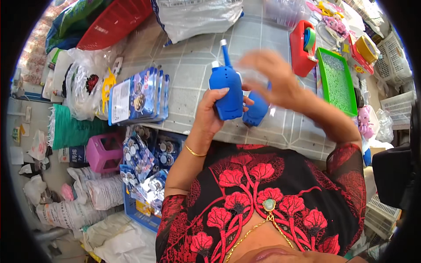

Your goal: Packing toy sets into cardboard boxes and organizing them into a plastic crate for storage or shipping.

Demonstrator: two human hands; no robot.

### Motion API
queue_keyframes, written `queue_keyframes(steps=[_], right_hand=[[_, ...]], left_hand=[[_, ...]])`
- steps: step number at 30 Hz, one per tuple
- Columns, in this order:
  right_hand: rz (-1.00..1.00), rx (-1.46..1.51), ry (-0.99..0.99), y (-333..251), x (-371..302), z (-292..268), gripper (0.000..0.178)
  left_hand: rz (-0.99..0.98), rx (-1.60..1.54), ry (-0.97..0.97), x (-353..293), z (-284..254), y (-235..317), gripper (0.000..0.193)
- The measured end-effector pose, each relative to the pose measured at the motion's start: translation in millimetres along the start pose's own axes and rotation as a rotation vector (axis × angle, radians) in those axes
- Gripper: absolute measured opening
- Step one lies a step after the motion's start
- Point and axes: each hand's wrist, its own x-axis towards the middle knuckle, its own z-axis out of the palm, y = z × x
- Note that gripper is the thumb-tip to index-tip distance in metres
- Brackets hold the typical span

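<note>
My left hand [212, 108] is wrapped round a blue toy walkie-talkie [228, 97], its thumb on the face and its white-tipped antenna pointing away from me. A second blue walkie-talkie [254, 111] rests on the table just right of it, partly hidden behind my right hand and the first toy. Above that one hovers my right hand [277, 79], blurred by motion. Its thumb and fingers look spread, with a gap between them and nothing visible in them.
Left on the table [184, 61] stand blue carded packs [138, 96]; below is a blue crate [144, 219] of similar packs. A white sack [199, 19] and red basket [116, 22] lie at the back. To the right are a red tape dispenser [301, 55] and green tray [351, 98].
</note>
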Motion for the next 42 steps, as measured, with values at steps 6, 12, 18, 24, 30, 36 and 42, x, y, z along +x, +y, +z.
queue_keyframes(steps=[6, 12, 18, 24, 30, 36, 42], right_hand=[[0.65, 0.548, -0.228, 38, 21, 6, 0.025], [0.834, 0.38, -0.059, 79, -10, -4, 0.022], [0.899, 0.327, -0.199, 66, -36, 35, 0.022], [0.449, -0.218, -0.333, 65, -45, 48, 0.038], [0.344, -0.218, -0.506, 55, -65, 54, 0.044], [0.526, -0.446, -0.157, 71, -80, 24, 0.045], [0.796, 0.052, -0.153, 53, -80, 32, 0.045]], left_hand=[[-0.144, 0.057, -0.231, -5, 8, 12, 0.052], [0.65, 0.838, 0.433, -10, -37, 3, 0.038], [0.519, 0.719, 0.454, -22, -52, -42, 0.045], [0.692, 1.218, 0.406, -22, -50, -52, 0.064], [0.772, 1.449, 0.352, -24, -37, -47, 0.062], [0.793, 1.478, 0.352, -28, -49, -50, 0.05], [0.615, 1.345, 0.376, -45, -39, -48, 0.045]])
